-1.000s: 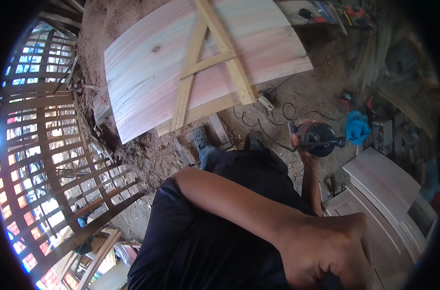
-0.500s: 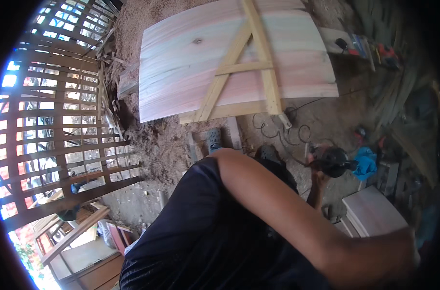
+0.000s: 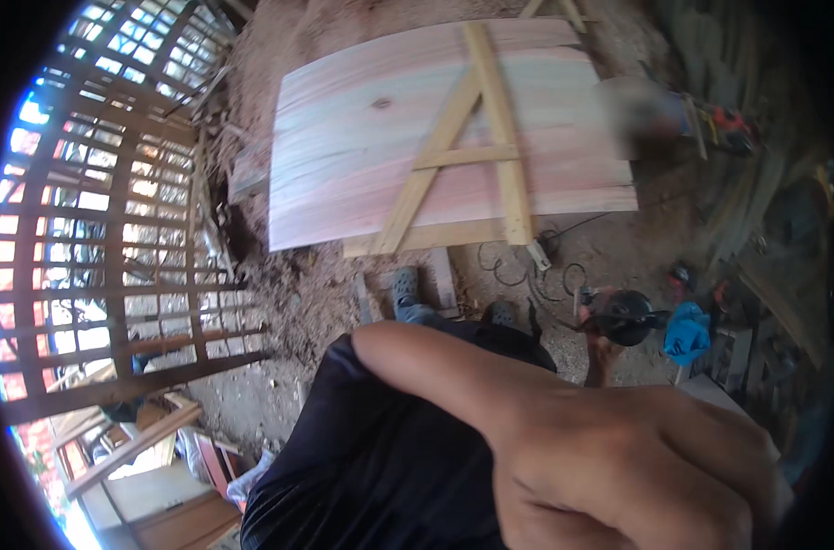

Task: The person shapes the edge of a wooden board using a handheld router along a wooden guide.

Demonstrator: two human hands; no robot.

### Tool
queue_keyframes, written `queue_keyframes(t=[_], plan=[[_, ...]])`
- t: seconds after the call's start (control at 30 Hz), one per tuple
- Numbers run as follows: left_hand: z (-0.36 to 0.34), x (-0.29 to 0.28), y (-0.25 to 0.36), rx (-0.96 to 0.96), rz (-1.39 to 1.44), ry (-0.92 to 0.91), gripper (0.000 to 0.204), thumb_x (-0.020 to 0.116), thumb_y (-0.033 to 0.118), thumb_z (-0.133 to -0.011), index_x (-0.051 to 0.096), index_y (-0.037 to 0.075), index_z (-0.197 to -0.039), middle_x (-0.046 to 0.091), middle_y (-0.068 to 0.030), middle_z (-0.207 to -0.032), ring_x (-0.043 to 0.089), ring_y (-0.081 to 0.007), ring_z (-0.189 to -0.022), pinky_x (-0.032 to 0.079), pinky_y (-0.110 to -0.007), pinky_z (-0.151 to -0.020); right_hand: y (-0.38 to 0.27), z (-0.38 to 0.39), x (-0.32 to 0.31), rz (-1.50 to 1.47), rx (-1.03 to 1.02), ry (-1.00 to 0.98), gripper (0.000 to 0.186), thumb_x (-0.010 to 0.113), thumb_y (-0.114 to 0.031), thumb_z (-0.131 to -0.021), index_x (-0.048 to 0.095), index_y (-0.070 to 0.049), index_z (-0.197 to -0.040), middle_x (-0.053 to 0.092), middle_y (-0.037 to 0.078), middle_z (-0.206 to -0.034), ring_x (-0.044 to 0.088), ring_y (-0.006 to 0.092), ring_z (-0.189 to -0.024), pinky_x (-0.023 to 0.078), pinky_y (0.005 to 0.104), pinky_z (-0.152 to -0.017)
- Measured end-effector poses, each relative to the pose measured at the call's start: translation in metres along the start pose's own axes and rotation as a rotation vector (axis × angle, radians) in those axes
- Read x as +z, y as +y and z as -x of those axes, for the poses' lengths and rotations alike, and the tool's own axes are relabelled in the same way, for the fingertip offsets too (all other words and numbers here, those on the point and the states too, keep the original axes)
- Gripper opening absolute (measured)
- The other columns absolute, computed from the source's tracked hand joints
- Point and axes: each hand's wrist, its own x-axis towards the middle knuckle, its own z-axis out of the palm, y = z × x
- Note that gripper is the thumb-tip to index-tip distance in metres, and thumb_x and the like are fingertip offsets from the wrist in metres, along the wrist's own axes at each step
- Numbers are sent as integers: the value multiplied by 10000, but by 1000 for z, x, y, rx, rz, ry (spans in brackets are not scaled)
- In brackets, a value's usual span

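My left hand [image 3: 637, 477] is raised very close to the camera at the lower right. Only its back shows, and its fingers curl away out of sight. Its forearm runs across my dark shirt [image 3: 371, 458]. Lower down, beside my right leg, my right hand [image 3: 603, 353] grips a black round power tool [image 3: 629, 316]. A cable [image 3: 527, 266] lies coiled on the dirt near the tool. My two shoes [image 3: 405, 282] stand just short of a large pale wooden panel [image 3: 362, 156], which has an A-shaped frame of battens [image 3: 495, 119] fixed on top.
A tall wooden lattice [image 3: 114, 229] curves along the left. A blue cloth [image 3: 687, 330] lies right of the power tool, with a red tool [image 3: 729, 124] and scrap timber at the far right. Loose planks lie at the lower left [image 3: 132, 445]. The ground is bare dirt.
My left hand has come up closer to the camera and fills more of the lower right. The view has shifted, so the panel sits further right. The right hand still holds the tool.
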Motion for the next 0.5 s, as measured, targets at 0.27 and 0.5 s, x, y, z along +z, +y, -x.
queue_keyframes(t=[0.27,0.5], plan=[[-3,3,-1,-44,-65,-34,363,691,422,-1041,740,75,-1136,721,-67,-1060,684,-183,-940,555,-386,-848,-4,1,-3,168,-100,-18,772,936,-138,-831,522,-45,-1477,651,84,-1362,636,202,-1257,531,402,-1075],[9,-12,16,-46,-130,21,314,687,402,-1038,731,111,-1148,699,-55,-1134,654,-167,-1030,532,-401,-921,-4,8,6,-286,134,-34,786,957,-179,-826,535,-43,-1475,655,84,-1362,640,200,-1249,532,401,-1075]])
